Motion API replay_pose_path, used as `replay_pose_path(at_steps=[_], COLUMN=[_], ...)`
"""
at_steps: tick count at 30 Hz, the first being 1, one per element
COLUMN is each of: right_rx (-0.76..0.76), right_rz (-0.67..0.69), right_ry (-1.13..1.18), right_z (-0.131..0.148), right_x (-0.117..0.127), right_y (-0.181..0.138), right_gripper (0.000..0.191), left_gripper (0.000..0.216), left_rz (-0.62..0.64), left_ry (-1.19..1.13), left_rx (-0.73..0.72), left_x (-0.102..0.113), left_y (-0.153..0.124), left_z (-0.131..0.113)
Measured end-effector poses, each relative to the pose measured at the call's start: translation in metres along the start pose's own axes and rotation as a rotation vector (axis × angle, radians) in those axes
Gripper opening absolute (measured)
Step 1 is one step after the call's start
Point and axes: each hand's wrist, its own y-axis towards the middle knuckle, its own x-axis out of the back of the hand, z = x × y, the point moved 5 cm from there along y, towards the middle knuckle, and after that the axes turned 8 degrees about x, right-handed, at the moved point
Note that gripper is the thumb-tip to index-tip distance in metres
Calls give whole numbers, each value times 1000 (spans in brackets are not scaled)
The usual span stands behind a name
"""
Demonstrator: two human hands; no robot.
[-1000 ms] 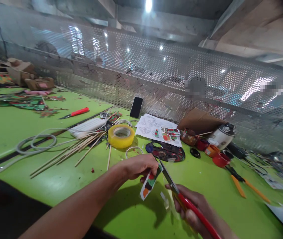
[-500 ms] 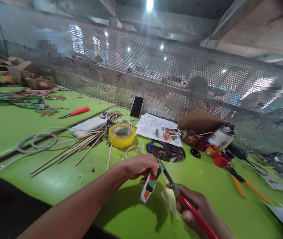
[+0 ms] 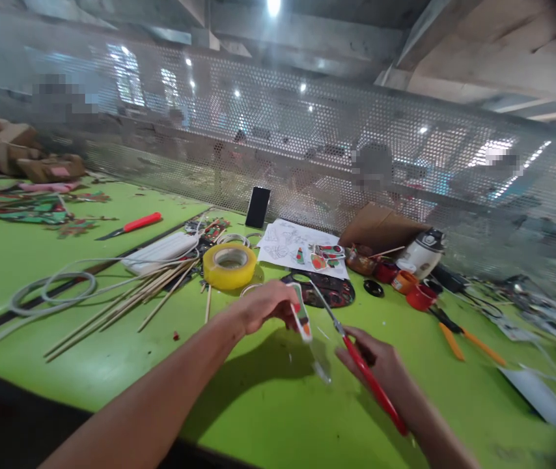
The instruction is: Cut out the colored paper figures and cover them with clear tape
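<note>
My left hand (image 3: 274,305) pinches a small painted paper cutout (image 3: 301,314) in green, red and orange with a white margin, tilted above the green table. To its right, my right hand (image 3: 373,358) is wrapped round red-handled scissors (image 3: 363,368), whose blades point up and left, apart from the paper. Blurred pale scraps of paper (image 3: 323,372) show below the cutout. Behind both hands lies a dark, paint-stained palette (image 3: 341,294). Several more painted cutouts (image 3: 325,256) rest on drawing sheets (image 3: 282,240) farther back.
Yellow tape (image 3: 229,267), thin wooden sticks (image 3: 126,306) and a white power strip (image 3: 161,253) lie left of centre. A red-handled knife (image 3: 141,223) is beyond them. Paint jars (image 3: 422,296), a flask (image 3: 422,253) and orange-handled pliers (image 3: 454,335) stand or lie right. A perforated metal screen (image 3: 278,143) borders the back.
The cutout has turned and moved slightly up, away from the scissors. The blades have come off the paper, and pale scraps have dropped below. The whole view has shifted a little.
</note>
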Motion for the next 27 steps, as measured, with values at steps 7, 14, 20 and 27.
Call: replay_pose_path(at_steps=[7, 14, 20, 27], right_rx=[50, -223, -187, 2], right_rz=[-10, -42, -23, -45], right_ry=[-165, -491, -569, -249], right_z=[-12, -75, -60, -26], right_x=[27, 56, 70, -9], right_y=[16, 3, -7, 25], right_gripper=[50, 41, 46, 57], left_gripper=[19, 19, 14, 31], left_rz=[-175, -207, -236, -175], left_ry=[-29, 5, 29, 23], left_rx=[-117, -141, -196, -279], left_x=[6, 6, -1, -17], left_y=[0, -2, -6, -8], left_z=[-15, -17, -14, -12])
